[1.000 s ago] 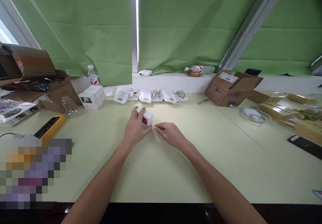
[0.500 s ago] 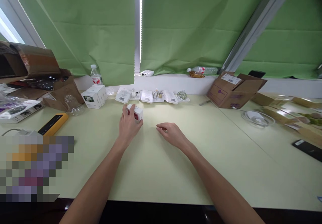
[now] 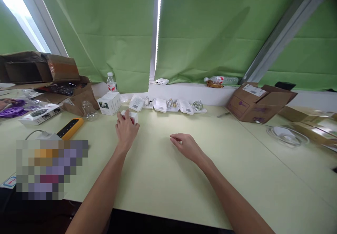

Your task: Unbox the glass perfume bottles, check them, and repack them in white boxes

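My left hand is closed from above around a small white box with a red printed patch, at or just above the tabletop. Just behind and left of it stand white cartons with a dark green picture. My right hand hovers over the bare middle of the table, thumb and fingers brought together, with nothing visible between them. Along the back wall, white packs with barcodes lean beside small glass bottles, among them a round glass bottle.
An open cardboard box stands at the back right, near a coiled white cable. On the left are more brown boxes, a clear plastic bottle and a yellow-black power strip. A blurred patch covers the lower left.
My left hand has carried the small white box leftward, closer to the white cartons. My right hand stays about where it was. The view has swung to the left.
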A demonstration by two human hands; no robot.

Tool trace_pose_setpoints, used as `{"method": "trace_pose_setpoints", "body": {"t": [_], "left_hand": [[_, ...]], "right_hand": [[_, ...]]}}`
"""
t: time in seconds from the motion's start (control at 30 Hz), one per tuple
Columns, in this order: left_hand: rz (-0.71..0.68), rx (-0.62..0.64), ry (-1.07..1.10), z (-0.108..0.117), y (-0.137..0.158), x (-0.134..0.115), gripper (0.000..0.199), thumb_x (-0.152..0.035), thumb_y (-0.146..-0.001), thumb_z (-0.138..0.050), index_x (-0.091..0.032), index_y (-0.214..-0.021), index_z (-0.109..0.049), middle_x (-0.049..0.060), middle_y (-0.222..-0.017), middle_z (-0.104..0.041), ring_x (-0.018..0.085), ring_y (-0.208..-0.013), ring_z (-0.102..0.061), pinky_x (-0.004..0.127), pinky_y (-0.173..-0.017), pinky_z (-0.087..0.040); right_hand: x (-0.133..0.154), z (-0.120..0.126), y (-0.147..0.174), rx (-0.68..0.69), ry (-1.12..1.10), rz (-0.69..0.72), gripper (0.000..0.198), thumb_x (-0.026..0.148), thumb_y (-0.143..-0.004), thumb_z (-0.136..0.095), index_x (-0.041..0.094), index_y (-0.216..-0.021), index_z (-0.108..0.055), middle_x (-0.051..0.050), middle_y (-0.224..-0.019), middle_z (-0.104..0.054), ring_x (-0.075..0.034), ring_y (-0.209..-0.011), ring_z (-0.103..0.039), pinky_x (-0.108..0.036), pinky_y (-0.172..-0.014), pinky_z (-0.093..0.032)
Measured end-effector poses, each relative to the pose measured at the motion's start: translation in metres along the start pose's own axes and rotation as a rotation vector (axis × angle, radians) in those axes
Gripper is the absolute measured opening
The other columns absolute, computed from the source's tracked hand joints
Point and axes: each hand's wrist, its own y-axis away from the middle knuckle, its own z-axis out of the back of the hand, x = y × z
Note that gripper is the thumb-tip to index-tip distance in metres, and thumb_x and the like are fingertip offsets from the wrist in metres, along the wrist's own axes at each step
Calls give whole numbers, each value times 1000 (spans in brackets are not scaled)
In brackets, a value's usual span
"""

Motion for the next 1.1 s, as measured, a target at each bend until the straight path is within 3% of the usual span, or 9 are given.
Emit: {"method": "trace_pose_setpoints", "body": {"t": [0.4,0.7,0.93,1.1], "left_hand": [[138,-90,63,-7,-22,41,76,-32,-74,-64,-25,-141,-28,17,-147,-21,36,-118,-47,46,-90,-45],[159,-139,158,-20,-25,61,83,-35,-82,-59,-27,-148,-10,19,-142,-30,32,-126,-42,43,-95,-42],[190,-127,260,-16,-40,89,96,-35,-81,-60,-20,-149,6,20,-143,-31,31,-130,-39,42,-98,-40],[148,-122,335,-17,-51,105,98,-33,-81,-61,-16,-148,8,21,-145,-29,29,-133,-34,41,-104,-35]], "right_hand": [[-5,-1,-2,24,9,28,34,38,-91,-42,22,-104,-70,-6,-101,-72,-24,-88,-67,-37,-79,-52],[-17,-4,-6,39,2,36,40,43,-91,-40,21,-107,-69,-7,-105,-71,-25,-91,-67,-39,-82,-52],[-13,-4,-5,40,1,50,41,45,-90,-40,22,-106,-70,-8,-104,-72,-26,-89,-68,-39,-79,-53],[-16,-7,-5,46,30,54,41,46,-90,-39,23,-105,-70,-7,-101,-72,-25,-87,-68,-38,-77,-54]]}}
